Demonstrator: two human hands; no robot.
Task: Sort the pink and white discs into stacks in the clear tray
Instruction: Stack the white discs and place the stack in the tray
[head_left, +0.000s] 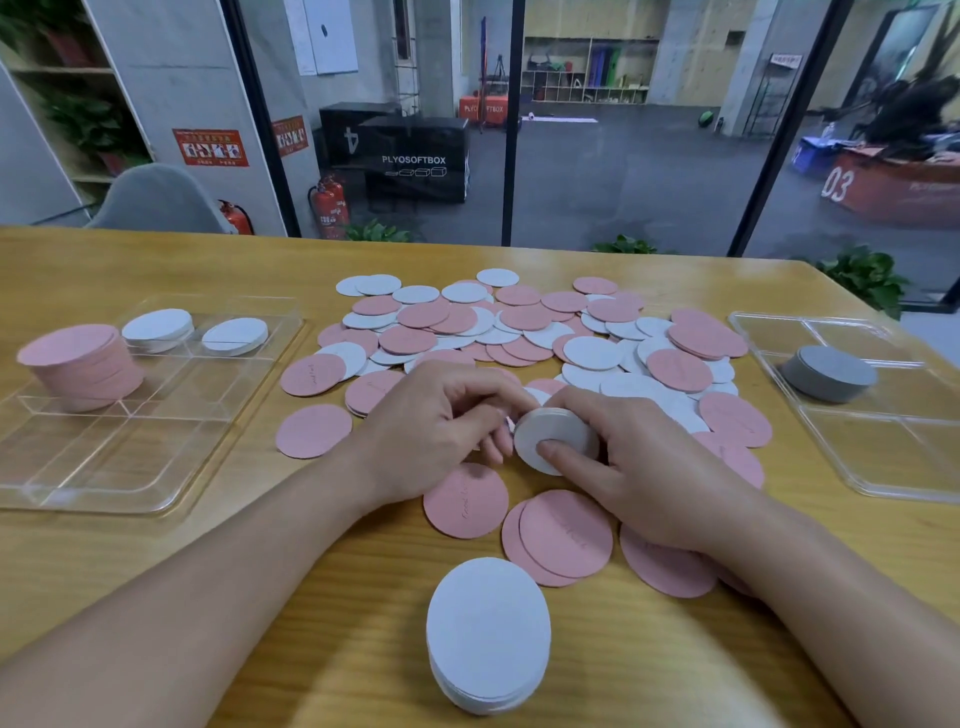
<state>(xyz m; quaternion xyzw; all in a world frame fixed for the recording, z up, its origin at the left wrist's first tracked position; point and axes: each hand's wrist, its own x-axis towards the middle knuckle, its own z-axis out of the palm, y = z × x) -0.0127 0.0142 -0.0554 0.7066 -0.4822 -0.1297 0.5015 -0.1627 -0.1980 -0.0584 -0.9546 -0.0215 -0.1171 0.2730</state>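
Head view, both hands, R hand (644, 467) & L hand (441, 431), pinching white disc stack (553, 439)

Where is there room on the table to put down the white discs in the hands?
Bare wood lies between the left clear tray and the loose pink disc, and along the near edge either side of the white stack. The tray's front compartments look free too. The middle is crowded with the mixed pile, right across to the right clear tray.
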